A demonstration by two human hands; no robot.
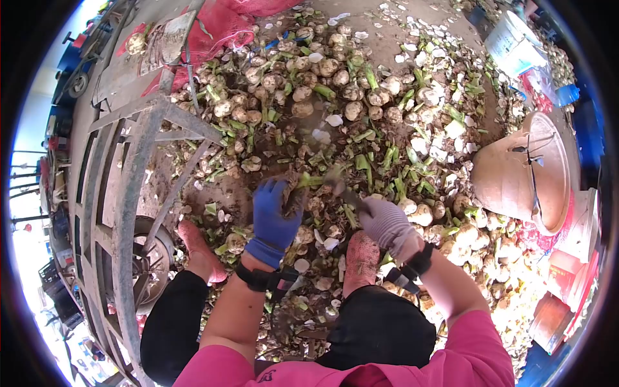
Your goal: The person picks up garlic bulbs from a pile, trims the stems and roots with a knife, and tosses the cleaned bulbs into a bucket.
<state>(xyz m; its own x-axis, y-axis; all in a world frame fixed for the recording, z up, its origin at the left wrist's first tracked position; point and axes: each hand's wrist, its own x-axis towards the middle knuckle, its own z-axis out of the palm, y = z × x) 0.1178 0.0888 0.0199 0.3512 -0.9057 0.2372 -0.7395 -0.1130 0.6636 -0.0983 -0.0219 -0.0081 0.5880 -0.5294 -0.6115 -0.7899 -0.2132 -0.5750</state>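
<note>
My left hand [274, 216], in a blue glove, is closed around a soil-covered root vegetable [294, 201]. A green stalk [311, 180] sticks out from its top toward the right. In a pale striped glove, my right hand [385, 224] grips a knife [350, 196], its dark blade pointing up and left to the stalk's end, where it is blurred. Round, pale-brown root vegetables [302, 93] lie in a heap beyond both hands. Cut green stalks [364, 164] and peelings cover the ground under them.
A metal-framed cart [132, 213] with a wheel [151, 258] stands close on my left. Right of me lies a tilted tan bucket [509, 171] near red containers [567, 274]. A white bucket [511, 42] and red mesh sacks [222, 29] are farther back. My feet rest among the vegetables.
</note>
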